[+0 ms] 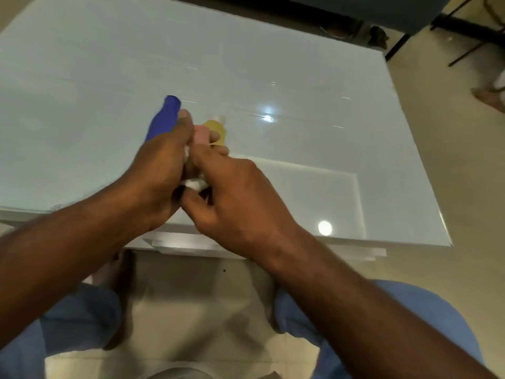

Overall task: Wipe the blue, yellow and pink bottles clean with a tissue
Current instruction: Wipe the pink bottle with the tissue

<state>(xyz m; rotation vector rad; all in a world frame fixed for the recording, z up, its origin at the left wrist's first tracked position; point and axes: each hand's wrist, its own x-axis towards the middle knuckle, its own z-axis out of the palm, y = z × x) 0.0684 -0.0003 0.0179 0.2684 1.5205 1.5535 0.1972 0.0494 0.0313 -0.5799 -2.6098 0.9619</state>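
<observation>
A blue bottle stands on the white glass table, just behind my left hand. A yellow bottle with a pale cap stands to its right, partly hidden by my fingers. The top of a pink bottle pokes out between my two hands. My left hand curls round the pink bottle's lower part. My right hand pinches a crumpled white tissue against the bottle, thumb below and fingers above. Most of the pink bottle and tissue is hidden.
The table's near edge lies just under my wrists, and its right edge drops to a beige tiled floor. Dark chair legs stand at the far right. My knees in blue trousers are below the table edge.
</observation>
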